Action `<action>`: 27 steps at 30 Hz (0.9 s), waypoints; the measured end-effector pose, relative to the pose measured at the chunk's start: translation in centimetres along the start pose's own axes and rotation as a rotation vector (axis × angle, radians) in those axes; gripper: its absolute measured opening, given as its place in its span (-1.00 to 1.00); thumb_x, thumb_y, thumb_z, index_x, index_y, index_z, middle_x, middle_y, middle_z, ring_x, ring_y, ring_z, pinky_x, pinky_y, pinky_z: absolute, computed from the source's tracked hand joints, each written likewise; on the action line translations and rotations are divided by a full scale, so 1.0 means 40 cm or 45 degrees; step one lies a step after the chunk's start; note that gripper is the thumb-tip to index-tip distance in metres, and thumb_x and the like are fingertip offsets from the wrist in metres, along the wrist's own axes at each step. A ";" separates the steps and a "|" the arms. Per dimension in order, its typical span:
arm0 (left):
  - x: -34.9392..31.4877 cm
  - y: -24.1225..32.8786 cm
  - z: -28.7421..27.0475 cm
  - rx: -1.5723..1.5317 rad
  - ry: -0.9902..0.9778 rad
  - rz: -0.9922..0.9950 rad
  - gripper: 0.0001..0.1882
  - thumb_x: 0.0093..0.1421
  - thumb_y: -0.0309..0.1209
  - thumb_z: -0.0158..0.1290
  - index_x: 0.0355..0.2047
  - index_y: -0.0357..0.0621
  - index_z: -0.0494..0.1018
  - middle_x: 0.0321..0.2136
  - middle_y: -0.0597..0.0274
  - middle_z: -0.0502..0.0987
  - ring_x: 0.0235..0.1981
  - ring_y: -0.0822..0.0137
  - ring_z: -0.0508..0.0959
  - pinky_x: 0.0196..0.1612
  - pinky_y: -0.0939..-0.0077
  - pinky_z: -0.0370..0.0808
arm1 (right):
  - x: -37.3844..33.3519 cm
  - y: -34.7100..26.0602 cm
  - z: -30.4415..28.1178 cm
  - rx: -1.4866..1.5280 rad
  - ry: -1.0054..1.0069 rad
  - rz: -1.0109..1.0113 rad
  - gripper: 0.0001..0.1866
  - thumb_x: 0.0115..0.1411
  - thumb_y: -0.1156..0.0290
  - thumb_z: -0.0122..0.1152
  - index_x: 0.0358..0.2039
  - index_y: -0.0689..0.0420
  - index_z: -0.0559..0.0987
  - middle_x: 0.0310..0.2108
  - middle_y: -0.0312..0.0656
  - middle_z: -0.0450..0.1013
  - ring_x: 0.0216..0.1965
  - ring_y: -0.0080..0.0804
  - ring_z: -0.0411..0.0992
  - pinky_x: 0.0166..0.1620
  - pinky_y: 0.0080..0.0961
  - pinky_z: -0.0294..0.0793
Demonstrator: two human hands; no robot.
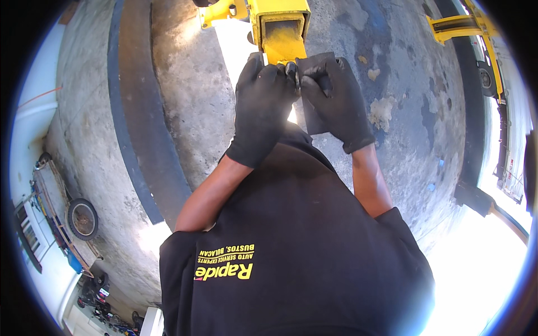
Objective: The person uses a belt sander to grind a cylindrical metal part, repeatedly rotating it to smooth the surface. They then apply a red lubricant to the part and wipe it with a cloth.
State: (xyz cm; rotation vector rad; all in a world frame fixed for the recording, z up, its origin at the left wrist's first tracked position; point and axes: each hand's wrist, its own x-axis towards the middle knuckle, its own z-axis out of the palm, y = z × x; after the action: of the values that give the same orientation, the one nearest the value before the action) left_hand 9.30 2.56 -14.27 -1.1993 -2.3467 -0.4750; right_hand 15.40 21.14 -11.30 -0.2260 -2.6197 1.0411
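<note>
Both of my hands wear black gloves and are close together in front of me. In my right hand is a dark grey sheet that looks like sandpaper, gripped between the bent fingers and thumb. My left hand is closed, its fingertips pinched at the sheet's left edge; the exact grip is partly hidden. Just beyond the fingers is the open end of a yellow square steel tube. A dusty yellow inner piece extends from it toward my hands.
Stained concrete floor lies around me, with a long dark strip on the left. Another yellow metal arm is at the far right. A cart with a wheel stands at the left, near assorted clutter.
</note>
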 end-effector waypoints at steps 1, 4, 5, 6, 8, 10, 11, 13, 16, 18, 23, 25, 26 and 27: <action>-0.001 0.002 -0.001 0.040 -0.021 -0.006 -0.51 0.23 -0.25 0.38 0.14 -0.18 0.73 -0.15 0.30 0.68 0.17 0.21 0.52 0.52 0.00 0.42 | 0.014 0.022 0.000 0.066 -0.008 0.022 -0.72 0.34 0.23 0.46 -0.07 0.12 0.65 -0.17 -0.04 0.60 -0.09 0.00 0.60 0.01 -0.05 0.65; -0.013 0.015 -0.008 0.095 -0.045 -0.014 -0.45 0.21 -0.23 0.39 0.18 -0.22 0.71 -0.13 0.28 0.69 0.18 0.19 0.51 0.53 -0.01 0.41 | 0.122 0.130 0.002 -0.012 0.100 0.033 -0.75 0.37 0.25 0.46 -0.12 0.16 0.68 -0.21 -0.05 0.67 -0.10 -0.05 0.61 -0.02 -0.11 0.65; -0.023 0.014 -0.003 0.082 -0.023 -0.016 -0.43 0.21 -0.23 0.39 0.19 -0.24 0.70 -0.12 0.28 0.69 0.18 0.19 0.51 0.53 -0.01 0.41 | 0.121 0.111 -0.014 0.079 0.129 0.091 -0.75 0.37 0.25 0.45 -0.14 0.17 0.68 -0.22 -0.06 0.69 -0.10 -0.05 0.61 -0.02 -0.11 0.65; -0.022 0.012 0.002 0.070 0.004 -0.031 -0.41 0.20 -0.23 0.40 0.20 -0.25 0.70 -0.11 0.27 0.69 0.19 0.19 0.51 0.53 -0.02 0.41 | 0.123 0.075 -0.043 0.167 0.148 0.142 -0.75 0.38 0.25 0.45 -0.16 0.18 0.68 -0.23 -0.07 0.70 -0.10 -0.06 0.62 -0.01 -0.11 0.64; -0.012 0.006 0.003 0.120 -0.035 -0.012 -0.41 0.22 -0.22 0.40 0.21 -0.26 0.69 -0.08 0.26 0.71 0.19 0.19 0.52 0.55 -0.02 0.39 | 0.107 0.045 -0.074 0.364 0.133 0.131 -0.72 0.41 0.22 0.43 -0.11 0.18 0.69 -0.25 -0.09 0.70 -0.06 -0.06 0.62 0.05 -0.09 0.63; -0.010 0.008 0.001 0.114 -0.071 -0.014 -0.40 0.23 -0.21 0.41 0.22 -0.27 0.68 -0.05 0.26 0.71 0.20 0.19 0.52 0.56 -0.05 0.37 | 0.072 0.036 -0.054 0.198 0.029 0.019 -0.71 0.41 0.20 0.44 -0.08 0.17 0.69 -0.23 -0.07 0.69 -0.04 -0.04 0.62 0.07 -0.07 0.62; -0.008 0.010 0.002 0.092 -0.073 -0.027 -0.40 0.24 -0.21 0.41 0.22 -0.27 0.68 -0.05 0.26 0.71 0.21 0.19 0.52 0.57 -0.09 0.36 | 0.059 0.038 -0.035 0.112 -0.018 -0.046 -0.70 0.41 0.19 0.44 -0.07 0.17 0.69 -0.22 -0.05 0.68 -0.03 -0.03 0.61 0.09 -0.06 0.62; -0.016 0.015 -0.004 0.058 -0.076 -0.034 -0.39 0.24 -0.20 0.43 0.24 -0.28 0.67 -0.02 0.25 0.71 0.22 0.18 0.51 0.57 -0.18 0.34 | 0.029 0.057 -0.003 0.089 -0.018 0.076 -0.70 0.42 0.17 0.44 -0.06 0.15 0.67 -0.16 -0.03 0.66 -0.02 0.04 0.60 0.08 -0.04 0.61; -0.008 0.021 -0.027 -0.041 -0.134 -0.097 -0.35 0.24 -0.18 0.46 0.26 -0.30 0.66 0.06 0.15 0.68 0.23 0.12 0.51 0.58 -0.39 0.26 | 0.011 0.109 -0.050 -0.002 0.078 0.073 -0.73 0.45 0.25 0.38 0.01 0.16 0.69 -0.15 -0.02 0.65 -0.06 0.04 0.61 0.05 -0.08 0.61; -0.007 0.023 -0.030 -0.199 -0.046 -0.153 -0.37 0.27 -0.19 0.45 0.26 -0.29 0.66 0.10 0.12 0.67 0.26 0.09 0.51 0.59 -0.42 0.23 | -0.010 0.180 -0.091 0.090 0.112 0.210 -0.66 0.47 0.31 0.37 0.17 0.16 0.70 -0.08 -0.05 0.69 0.02 -0.10 0.64 0.08 -0.16 0.61; -0.028 -0.004 -0.005 -0.612 0.284 -0.393 -0.32 0.34 -0.46 0.39 0.45 -0.30 0.52 0.54 -0.23 0.42 0.52 -0.14 0.47 0.52 -0.15 0.46 | -0.011 0.169 -0.115 0.271 0.134 0.374 -0.35 0.50 0.42 0.37 0.56 0.16 0.51 0.32 0.03 0.63 0.34 -0.33 0.56 0.32 -0.31 0.57; -0.030 -0.007 -0.006 -0.626 0.379 -0.653 -0.13 0.35 -0.52 0.36 0.63 -0.27 0.32 0.64 -0.28 0.26 0.64 -0.11 0.35 0.52 0.06 0.50 | 0.008 0.140 -0.104 0.352 0.192 0.304 -0.25 0.51 0.46 0.36 0.65 0.17 0.40 0.48 0.06 0.53 0.45 -0.34 0.49 0.44 -0.32 0.52; -0.031 -0.004 0.010 -0.782 0.355 -0.797 -0.11 0.35 -0.51 0.36 0.65 -0.26 0.29 0.65 -0.22 0.27 0.63 -0.04 0.35 0.54 0.10 0.46 | 0.018 0.152 -0.102 0.461 0.181 0.318 -0.23 0.51 0.42 0.36 0.67 0.20 0.35 0.53 0.08 0.47 0.48 -0.30 0.45 0.49 -0.31 0.46; -0.029 -0.001 0.023 -0.937 0.329 -0.943 -0.09 0.36 -0.51 0.36 0.67 -0.25 0.26 0.65 -0.16 0.27 0.63 0.03 0.34 0.56 0.14 0.43 | 0.025 0.164 -0.097 0.572 0.174 0.337 -0.20 0.52 0.39 0.36 0.69 0.22 0.31 0.58 0.09 0.40 0.52 -0.26 0.42 0.54 -0.30 0.41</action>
State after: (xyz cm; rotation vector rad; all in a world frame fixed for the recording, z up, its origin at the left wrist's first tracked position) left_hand 9.62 2.23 -15.68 -0.3949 -2.3728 -1.7312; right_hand 15.99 28.62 -12.94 -0.5244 -2.2022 1.6048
